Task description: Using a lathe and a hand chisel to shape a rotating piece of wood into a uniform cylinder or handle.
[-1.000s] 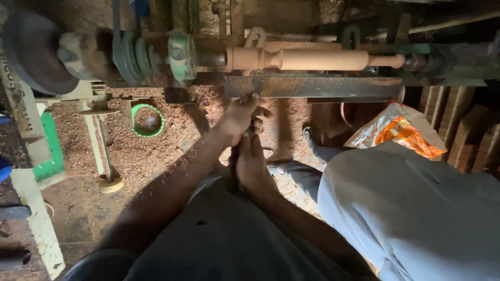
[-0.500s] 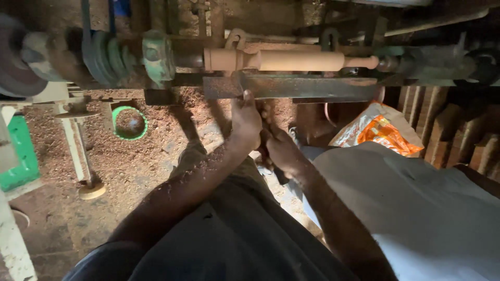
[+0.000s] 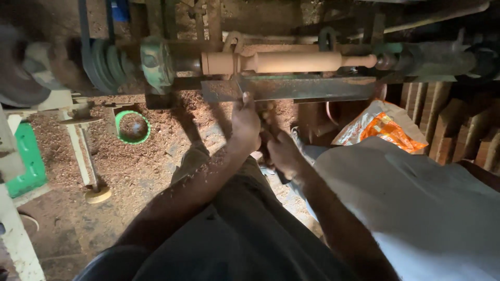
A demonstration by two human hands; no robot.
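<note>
Left hand (image 3: 246, 122) is up at the rusty metal tool rest (image 3: 291, 88), fingers curled round the front of a turning chisel (image 3: 240, 86) whose tip lies across the rest just below the wooden spindle (image 3: 284, 61). Right hand (image 3: 284, 151) sits close behind, closed round the chisel's handle, which is mostly hidden in the grip. The spindle sits mounted level in the lathe, between the green headstock (image 3: 156, 60) and the tailstock (image 3: 432, 58). Wood shavings (image 3: 135, 161) blanket the floor, with a green ring (image 3: 133, 126) and an orange bag (image 3: 383, 127) nearby.
</note>
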